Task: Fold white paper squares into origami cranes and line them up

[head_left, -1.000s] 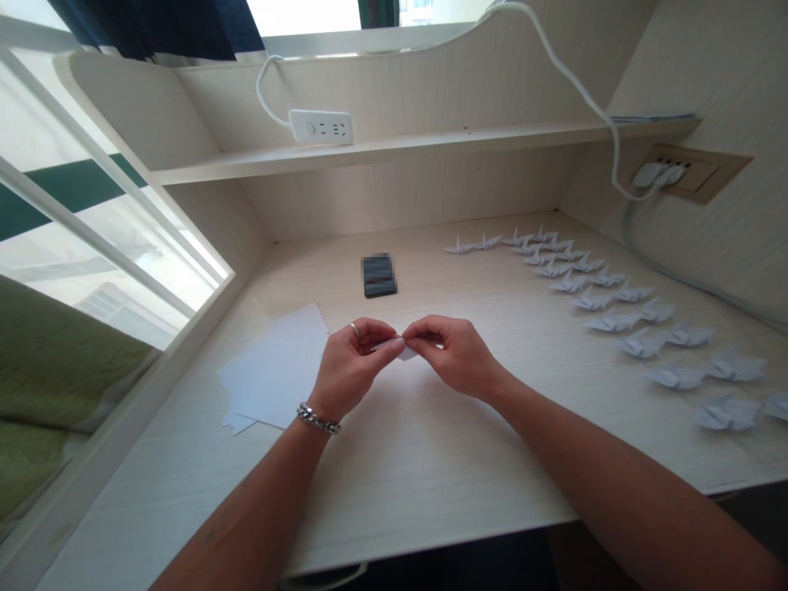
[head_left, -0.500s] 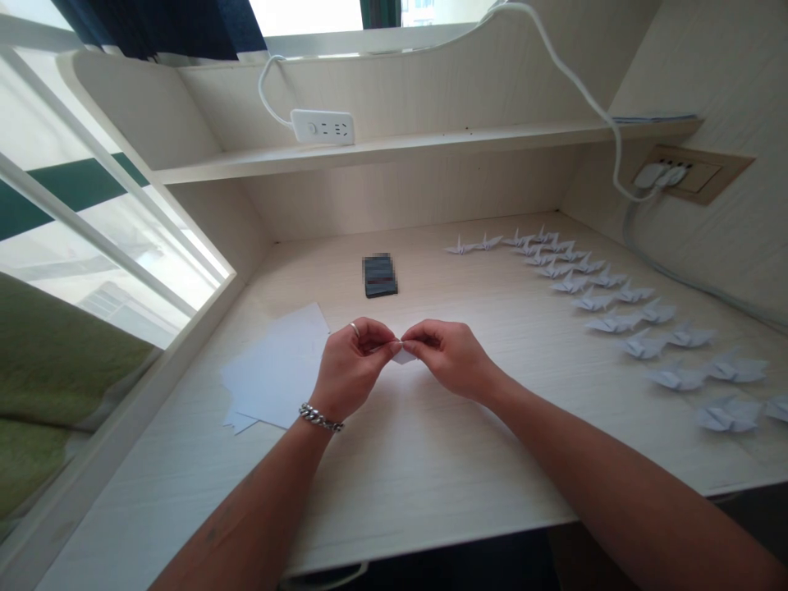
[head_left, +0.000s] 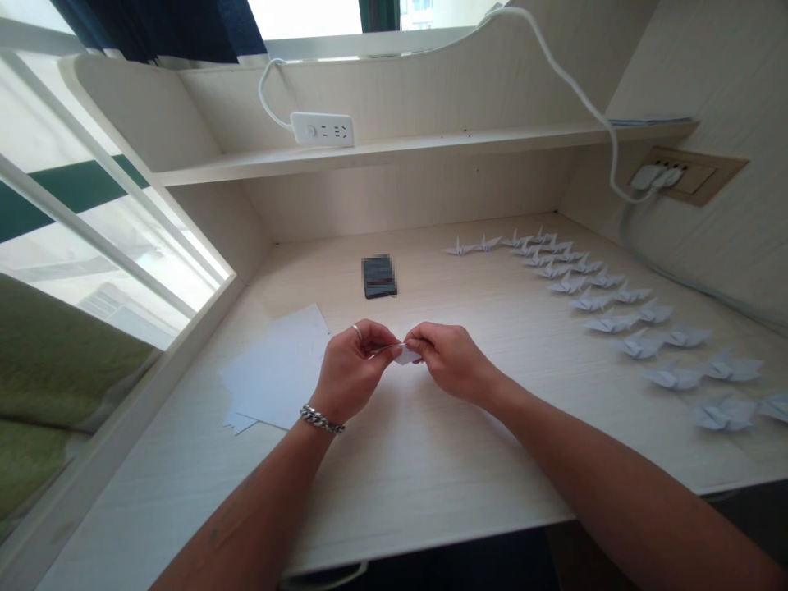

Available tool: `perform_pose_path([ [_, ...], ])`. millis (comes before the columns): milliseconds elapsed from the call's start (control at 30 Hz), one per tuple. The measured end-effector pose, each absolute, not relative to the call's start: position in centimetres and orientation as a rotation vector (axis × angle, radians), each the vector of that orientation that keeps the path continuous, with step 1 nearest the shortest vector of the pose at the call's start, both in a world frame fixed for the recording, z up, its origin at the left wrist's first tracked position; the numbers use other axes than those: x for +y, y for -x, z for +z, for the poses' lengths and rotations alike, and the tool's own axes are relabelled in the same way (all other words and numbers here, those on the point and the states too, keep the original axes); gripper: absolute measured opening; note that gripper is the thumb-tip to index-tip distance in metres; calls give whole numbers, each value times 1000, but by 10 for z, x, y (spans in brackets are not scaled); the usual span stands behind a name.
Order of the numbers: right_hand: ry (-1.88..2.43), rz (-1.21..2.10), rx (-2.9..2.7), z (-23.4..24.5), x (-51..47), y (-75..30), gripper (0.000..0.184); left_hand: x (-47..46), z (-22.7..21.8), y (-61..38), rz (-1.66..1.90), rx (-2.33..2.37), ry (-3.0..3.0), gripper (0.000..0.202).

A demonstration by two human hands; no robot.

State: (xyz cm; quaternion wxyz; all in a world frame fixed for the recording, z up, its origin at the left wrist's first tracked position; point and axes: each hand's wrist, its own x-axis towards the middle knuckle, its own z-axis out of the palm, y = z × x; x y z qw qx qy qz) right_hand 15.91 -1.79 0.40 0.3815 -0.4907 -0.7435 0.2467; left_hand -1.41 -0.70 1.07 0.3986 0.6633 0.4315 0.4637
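Paper (head_left: 405, 354), folded, long axis crosswise, pinched between the fingertips of left hand (head_left: 352, 370) and right hand (head_left: 452, 362)

Paper cranes (head_left: 674, 377) right, sheets (head_left: 277, 369) left, seemingly

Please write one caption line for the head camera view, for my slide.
Left hand and right hand pinch folded white paper near paper cranes.

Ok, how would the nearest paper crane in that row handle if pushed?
The paper crane looks light for its size, being thin folded white paper, so a push would probably slide or tip it. Its thin wings look easily crushed, so a firm grip could likely dent them.
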Motion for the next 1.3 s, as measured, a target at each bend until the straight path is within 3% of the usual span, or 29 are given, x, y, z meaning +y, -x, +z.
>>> perform_pose_path([
  [233, 1189, 708, -1850, 5, -18, -160, 12, -9, 13, 14, 1148, 1073, -1662, 18],
  [467, 1199, 659, -1854, 7, -17, -162, 12, -8, 14, 16, 1146, 981, -1601, 11],
  [1100, 1271, 554, -1941, 8, -18, -162, 16, -4, 11, 15, 1150, 1087, -1652, 16],
  [1300, 1188, 835, -1840, 2, -14, -163, 19, -5, 15, 14, 1189, 1032, -1544, 19],
])
